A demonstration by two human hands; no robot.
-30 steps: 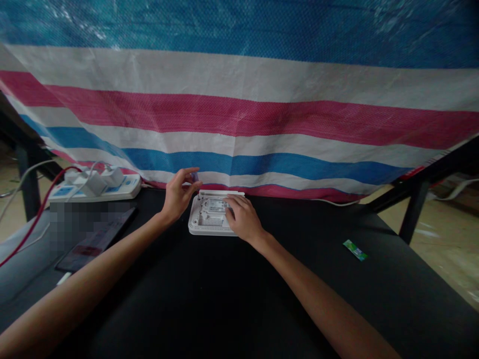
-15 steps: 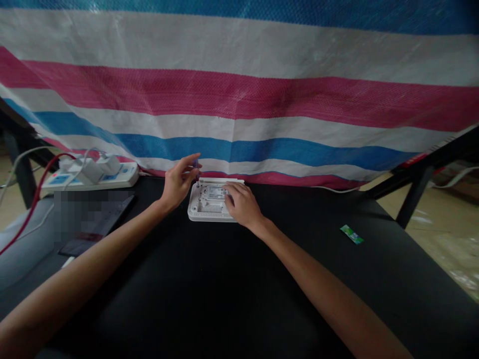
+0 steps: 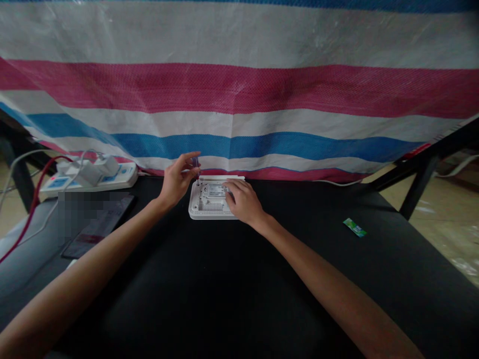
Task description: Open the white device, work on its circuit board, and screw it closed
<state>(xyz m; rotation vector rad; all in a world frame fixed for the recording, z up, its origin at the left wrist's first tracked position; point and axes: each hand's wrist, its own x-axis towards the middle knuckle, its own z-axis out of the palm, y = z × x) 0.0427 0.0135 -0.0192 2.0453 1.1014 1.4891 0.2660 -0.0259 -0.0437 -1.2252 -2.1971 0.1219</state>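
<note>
A white router-like device point(image 3: 208, 204) lies upside down on the black table point(image 3: 232, 289), near the far edge. My right hand point(image 3: 242, 202) presses flat on its right half, palm down. My left hand point(image 3: 178, 179) pinches a small thin screwdriver point(image 3: 196, 167) upright over the device's far left corner, its tip at the casing. The tool's handle is mostly hidden by my fingers.
A white power strip point(image 3: 92, 178) with plugs, white cables and a red cable point(image 3: 30, 209) sits at the far left. A dark phone point(image 3: 99, 227) lies left of my arm. A small green packet point(image 3: 355, 227) lies to the right. A striped tarp point(image 3: 239, 89) hangs behind.
The view has tilted down slightly. My left hand has lowered the small tool so that it stands at the device's corner. My right hand stays on the device.
</note>
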